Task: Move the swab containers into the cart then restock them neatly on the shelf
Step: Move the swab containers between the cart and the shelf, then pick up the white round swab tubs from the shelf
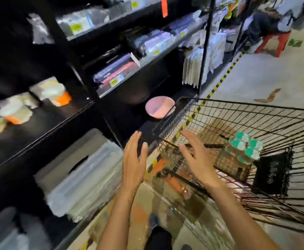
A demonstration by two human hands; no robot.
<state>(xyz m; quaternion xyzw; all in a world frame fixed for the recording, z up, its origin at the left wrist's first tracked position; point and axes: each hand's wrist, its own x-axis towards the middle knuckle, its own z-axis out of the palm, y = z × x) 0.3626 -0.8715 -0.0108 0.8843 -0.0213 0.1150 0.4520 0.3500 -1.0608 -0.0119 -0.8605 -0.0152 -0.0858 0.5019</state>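
two empty hands, both heading for the cart at the right of the frame.

your left hand (135,159) and right hand (195,156) are both spread flat, fingers straight, holding nothing, palms roughly facing each other near the cart (237,112) rim. looks to me like the restock step: a bundle of teal-lidded swab containers (244,150) sits inside the wire basket at mid right, beside a black pouch (271,173). next you'd want to reach further right and clamp that bundle from both sides. one pink-lidded tub (159,107) is on the dark low shelf (44,120) at centre, and blurry orange-bottomed packs (16,110) sit at middle left, contents unreadable.
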